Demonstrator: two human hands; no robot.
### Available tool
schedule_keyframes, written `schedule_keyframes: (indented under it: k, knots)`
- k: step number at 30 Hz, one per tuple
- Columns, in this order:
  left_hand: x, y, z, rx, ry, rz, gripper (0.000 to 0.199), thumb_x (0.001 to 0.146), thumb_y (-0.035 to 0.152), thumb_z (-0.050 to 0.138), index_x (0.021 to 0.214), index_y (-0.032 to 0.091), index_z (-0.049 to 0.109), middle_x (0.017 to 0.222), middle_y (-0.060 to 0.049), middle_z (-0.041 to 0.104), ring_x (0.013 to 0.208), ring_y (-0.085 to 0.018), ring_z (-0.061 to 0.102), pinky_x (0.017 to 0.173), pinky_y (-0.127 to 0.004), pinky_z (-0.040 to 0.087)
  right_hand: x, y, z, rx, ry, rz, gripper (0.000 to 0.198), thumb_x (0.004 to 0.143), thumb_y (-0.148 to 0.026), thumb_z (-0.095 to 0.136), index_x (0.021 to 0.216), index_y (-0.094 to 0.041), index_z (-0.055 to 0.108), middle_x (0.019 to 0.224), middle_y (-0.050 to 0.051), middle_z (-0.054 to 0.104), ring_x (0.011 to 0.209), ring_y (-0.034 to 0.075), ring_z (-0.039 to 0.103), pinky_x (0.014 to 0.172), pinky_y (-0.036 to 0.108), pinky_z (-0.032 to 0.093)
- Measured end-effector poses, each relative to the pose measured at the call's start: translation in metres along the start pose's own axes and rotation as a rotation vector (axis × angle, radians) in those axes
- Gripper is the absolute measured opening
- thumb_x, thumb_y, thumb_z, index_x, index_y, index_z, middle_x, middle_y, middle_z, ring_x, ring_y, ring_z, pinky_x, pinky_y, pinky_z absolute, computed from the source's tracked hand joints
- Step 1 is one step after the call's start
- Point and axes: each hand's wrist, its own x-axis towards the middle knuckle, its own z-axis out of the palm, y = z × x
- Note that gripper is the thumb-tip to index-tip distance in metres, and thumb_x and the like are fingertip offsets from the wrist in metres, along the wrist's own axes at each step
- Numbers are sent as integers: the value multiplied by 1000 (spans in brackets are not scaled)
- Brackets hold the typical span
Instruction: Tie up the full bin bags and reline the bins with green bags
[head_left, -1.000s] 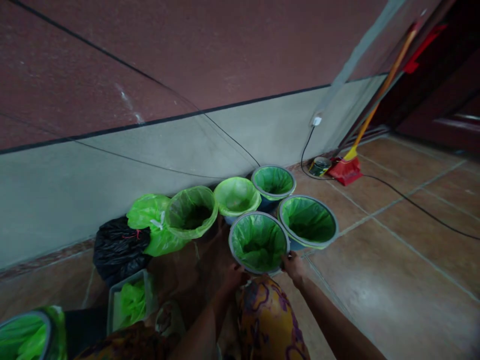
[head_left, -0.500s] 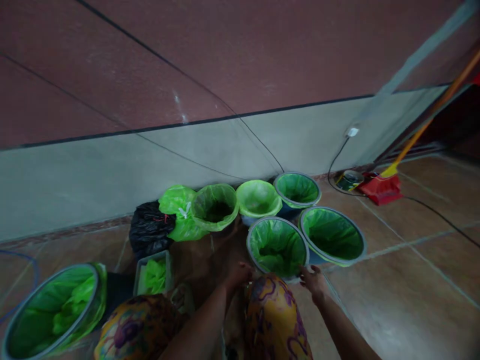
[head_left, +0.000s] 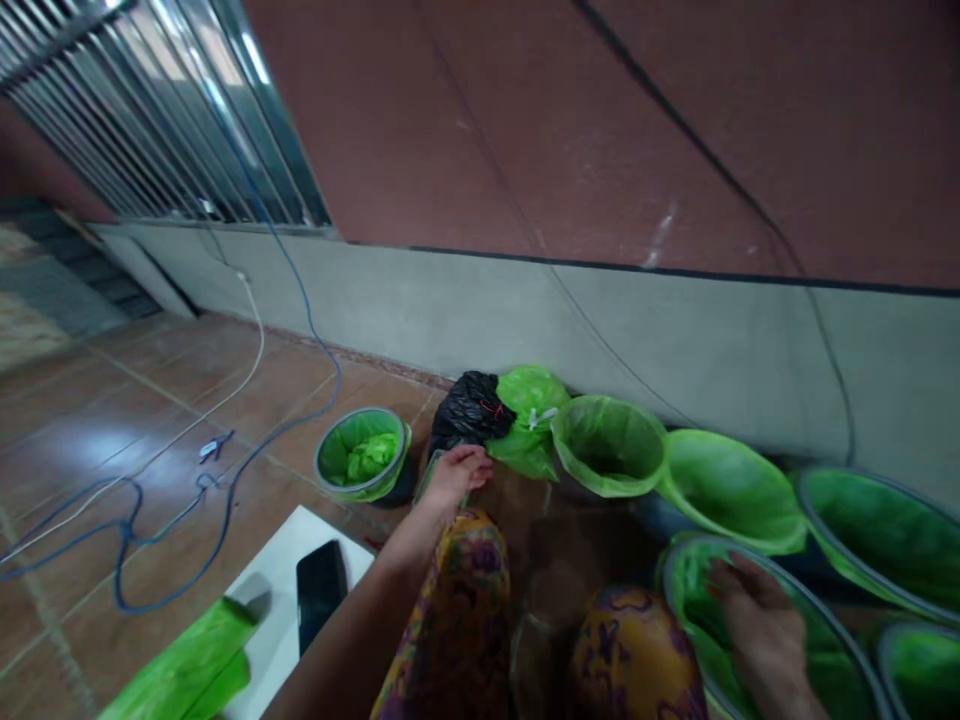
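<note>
My left hand reaches forward, fingers stretched out, over the edge of a small grey tray that it mostly hides. It lies just below a tied black bag and a knotted green bag. At the lower right my right hand rests with fingers spread on the green liner of the nearest grey-rimmed bin. I hold nothing in either hand. My patterned knees fill the bottom centre.
More green-lined bins line the wall: one, a second, a third. Another lined bin stands to the left. A white board carries a black phone, with a loose green bag beside it. Blue and white cables trail across the tiles.
The view has swung sharply left. My left hand let go of the nearest bin's rim and moved left to the tray; my right hand stays on that bin.
</note>
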Motion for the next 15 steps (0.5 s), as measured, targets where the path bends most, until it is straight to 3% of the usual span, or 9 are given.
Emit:
schedule_keyframes:
  k: [2, 4, 7, 12, 15]
  knots:
    - [7, 7, -57, 60, 215, 6, 23, 73, 28, 66, 92, 15, 63, 82, -6, 70, 66, -11, 66, 64, -22, 50, -16, -35, 59, 57, -248, -45, 53, 60, -45, 70, 105, -19, 58, 90, 6, 66, 76, 20, 66, 69, 34, 57]
    - [14, 7, -114, 259, 479, -19, 22, 76, 26, 60, 94, 14, 64, 82, -6, 71, 68, -13, 67, 63, -23, 51, -42, -64, 119, 30, -480, -67, 49, 62, -44, 69, 103, -17, 60, 85, 5, 67, 71, 17, 65, 64, 30, 56]
    - [22, 4, -191, 388, 711, -66, 33, 75, 25, 57, 105, 12, 64, 86, -11, 72, 80, -21, 69, 67, -28, 52, -88, -95, 202, -70, -817, -53, 37, 69, -36, 66, 99, -15, 62, 81, 4, 67, 68, 15, 65, 59, 25, 53]
    - [43, 7, -280, 625, 932, -170, 41, 69, 24, 62, 107, 10, 65, 113, -20, 68, 116, -33, 59, 89, -36, 48, -151, -116, 311, -244, -1108, 66, 15, 76, -19, 57, 90, -15, 61, 69, -1, 62, 58, 9, 59, 51, 18, 46]
    - [66, 5, -311, 725, 950, -231, 45, 66, 23, 64, 108, 8, 64, 117, -23, 66, 117, -35, 58, 92, -38, 47, -172, -118, 360, -397, -1171, 20, 9, 78, -15, 57, 86, -15, 60, 61, -4, 57, 53, 8, 54, 47, 16, 40]
